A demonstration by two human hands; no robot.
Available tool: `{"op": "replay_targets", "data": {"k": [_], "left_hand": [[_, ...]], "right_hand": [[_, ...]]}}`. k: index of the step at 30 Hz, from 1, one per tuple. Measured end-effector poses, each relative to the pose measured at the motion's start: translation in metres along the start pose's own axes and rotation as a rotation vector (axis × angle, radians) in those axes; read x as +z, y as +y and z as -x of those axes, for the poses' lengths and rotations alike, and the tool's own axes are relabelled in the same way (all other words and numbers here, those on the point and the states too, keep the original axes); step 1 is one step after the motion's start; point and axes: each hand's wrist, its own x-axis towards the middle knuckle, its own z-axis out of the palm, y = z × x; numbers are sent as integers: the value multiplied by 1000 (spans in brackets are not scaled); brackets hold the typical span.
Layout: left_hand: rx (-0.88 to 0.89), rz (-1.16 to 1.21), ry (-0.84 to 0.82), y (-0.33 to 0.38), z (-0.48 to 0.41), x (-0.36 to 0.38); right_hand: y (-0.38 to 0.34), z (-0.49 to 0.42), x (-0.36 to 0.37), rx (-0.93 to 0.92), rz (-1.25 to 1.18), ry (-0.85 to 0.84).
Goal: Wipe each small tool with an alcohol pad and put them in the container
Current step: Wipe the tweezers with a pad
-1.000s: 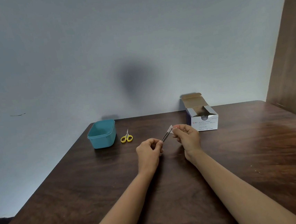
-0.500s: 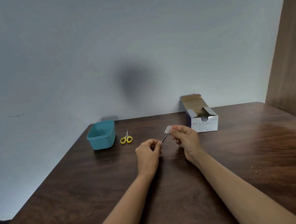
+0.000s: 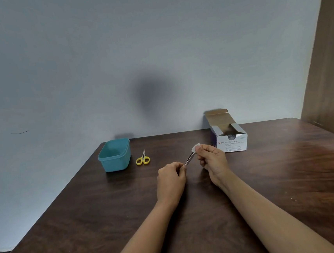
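You are still wiping the small tool.
Your left hand is pinching its near end; your right hand is keeping the alcohol pad pinched on its far end.

Container sits far left on the table, scissors just right of it. Swab box stands far right, hands between.

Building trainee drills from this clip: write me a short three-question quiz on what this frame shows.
1. True or false: the yellow scissors lie beside the teal container, outside it.
2. The left hand holds a slim metal tool; what does the right hand pinch against it? A. white pad B. scissors C. a lid
3. Fill in: the open box reads "Alcohol ____".
Key: 1 true; 2 A; 3 Swabs.
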Motion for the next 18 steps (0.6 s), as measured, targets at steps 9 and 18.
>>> {"op": "replay_targets", "data": {"k": [9, 18], "left_hand": [[26, -95, 9, 3, 0, 0], [105, -146, -14, 5, 1, 1]], "right_hand": [[-1, 0, 0, 46, -30, 42], [-1, -1, 2, 57, -33, 101]]}}
